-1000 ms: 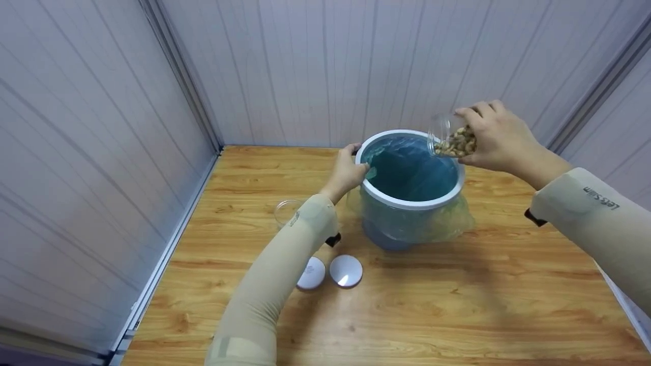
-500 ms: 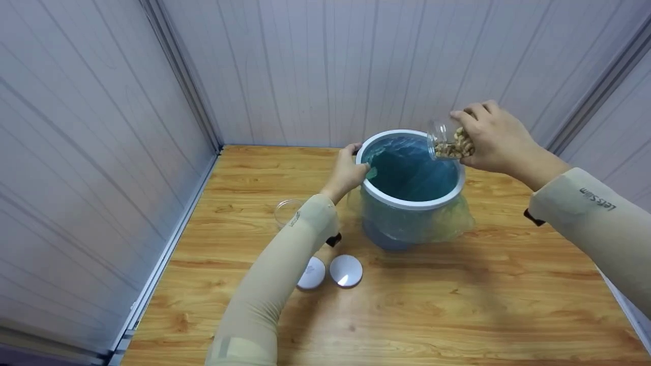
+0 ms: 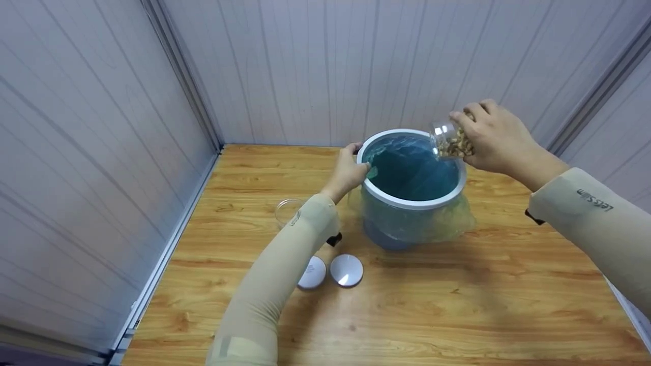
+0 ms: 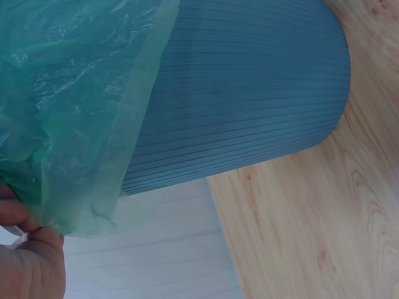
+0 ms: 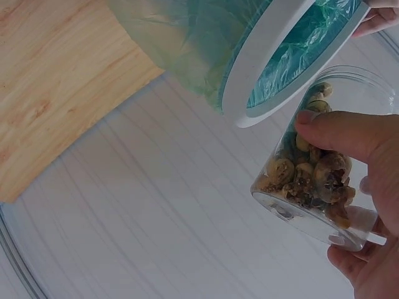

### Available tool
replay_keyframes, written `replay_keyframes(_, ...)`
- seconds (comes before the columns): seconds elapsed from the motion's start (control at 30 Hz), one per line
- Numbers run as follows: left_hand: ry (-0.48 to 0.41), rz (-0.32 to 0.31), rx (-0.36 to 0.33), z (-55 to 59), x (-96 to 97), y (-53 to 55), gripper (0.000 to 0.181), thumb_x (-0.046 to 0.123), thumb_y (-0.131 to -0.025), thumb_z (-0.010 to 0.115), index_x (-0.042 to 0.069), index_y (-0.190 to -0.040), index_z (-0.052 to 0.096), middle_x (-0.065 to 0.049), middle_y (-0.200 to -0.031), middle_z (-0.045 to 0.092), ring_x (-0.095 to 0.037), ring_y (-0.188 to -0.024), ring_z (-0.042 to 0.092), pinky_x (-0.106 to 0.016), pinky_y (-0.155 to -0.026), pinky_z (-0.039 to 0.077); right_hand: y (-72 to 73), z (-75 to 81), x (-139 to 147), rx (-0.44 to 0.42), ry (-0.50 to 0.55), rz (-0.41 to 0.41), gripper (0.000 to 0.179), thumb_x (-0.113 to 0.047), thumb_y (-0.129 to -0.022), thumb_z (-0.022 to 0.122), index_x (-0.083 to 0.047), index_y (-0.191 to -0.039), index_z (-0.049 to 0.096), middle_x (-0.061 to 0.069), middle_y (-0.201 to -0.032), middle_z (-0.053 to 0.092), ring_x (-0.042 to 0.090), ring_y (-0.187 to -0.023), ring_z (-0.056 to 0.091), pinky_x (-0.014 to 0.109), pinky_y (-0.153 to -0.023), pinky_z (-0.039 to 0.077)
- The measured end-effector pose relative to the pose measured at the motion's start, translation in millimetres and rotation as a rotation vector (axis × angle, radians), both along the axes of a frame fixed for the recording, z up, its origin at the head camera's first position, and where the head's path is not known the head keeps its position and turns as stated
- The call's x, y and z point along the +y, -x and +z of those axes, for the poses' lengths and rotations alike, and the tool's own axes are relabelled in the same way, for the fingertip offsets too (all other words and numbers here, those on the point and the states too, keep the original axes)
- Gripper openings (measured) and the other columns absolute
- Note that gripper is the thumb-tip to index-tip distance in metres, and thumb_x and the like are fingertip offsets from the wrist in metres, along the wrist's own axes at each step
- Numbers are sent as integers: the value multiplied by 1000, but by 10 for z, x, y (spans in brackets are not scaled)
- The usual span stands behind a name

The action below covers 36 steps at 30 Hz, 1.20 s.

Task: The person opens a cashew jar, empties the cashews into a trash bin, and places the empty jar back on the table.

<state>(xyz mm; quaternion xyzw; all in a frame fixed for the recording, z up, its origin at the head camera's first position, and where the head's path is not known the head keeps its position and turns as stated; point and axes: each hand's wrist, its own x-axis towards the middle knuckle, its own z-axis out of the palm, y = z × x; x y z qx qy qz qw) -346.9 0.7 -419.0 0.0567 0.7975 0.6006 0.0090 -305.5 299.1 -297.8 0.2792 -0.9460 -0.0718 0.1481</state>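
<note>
My left hand point(image 3: 348, 175) grips the white rim point(image 3: 374, 189) of a blue trash can point(image 4: 249, 81), thumb on the inner side. A thin green bag point(image 4: 87, 106) lines the can and hangs over its outside. My right hand point(image 3: 501, 134) holds a clear jar point(image 5: 280, 202) tilted on its side, its uncovered mouth toward the can's right rim. Brown, lumpy pieces point(image 5: 318, 180), perhaps dried mushrooms, lie inside the jar along its lower side. None are seen falling.
Two round white lids point(image 3: 347, 270) lie on the wooden table point(image 3: 437, 315) in front of the can. Left of it stands another clear container point(image 3: 287, 211), partly behind the left sleeve. Pale panel walls point(image 3: 305, 71) enclose the back and sides.
The jar has tipped a little more, its base rising and its mouth dipping toward the can. The pieces have shifted inside it. My left hand stays on the rim.
</note>
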Motion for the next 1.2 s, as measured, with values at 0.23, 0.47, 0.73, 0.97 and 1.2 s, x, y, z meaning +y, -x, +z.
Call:
replay_keyframes(0.23,-13,-2,-1,6,-6,6,60,-8,-99,63,-7,-158,47,-24,-153,56,-33,-146,54,-43,-124,47,18,13,1,31,-25,22,75,-14,-85,83,3,-151,52,36,-139,57,58,-130,51,72,-107,51)
replay_keyframes(0.47,-19,-12,-8,0,-26,0,60,-7,-101,62,-6,-158,46,-23,-155,55,-33,-147,54,-44,-124,46,13,30,-22,26,-43,18,75,-12,-86,83,3,-152,51,35,-141,56,58,-132,50,72,-110,50)
replay_keyframes(0.73,-23,-11,-6,-7,-38,-13,60,-7,-101,61,-5,-159,46,-23,-155,55,-33,-146,54,-45,-123,47,14,22,-7,60,-61,50,77,-9,-81,88,3,-149,53,37,-138,56,58,-128,52,72,-106,51)
replay_keyframes(0.97,-14,-6,-13,-9,-41,-1,61,-7,-101,62,-5,-159,46,-22,-156,55,-33,-148,53,-44,-124,47,12,-1,-16,55,-70,24,81,-12,-81,89,3,-151,51,37,-141,55,58,-130,51,71,-108,51)
replay_keyframes(1.2,-6,-1,-25,4,-36,-1,63,-7,-100,63,-5,-160,45,-22,-157,55,-32,-148,53,-44,-124,46,4,-7,-14,61,-50,27,78,-10,-82,85,3,-151,51,36,-140,56,58,-130,51,71,-109,51)
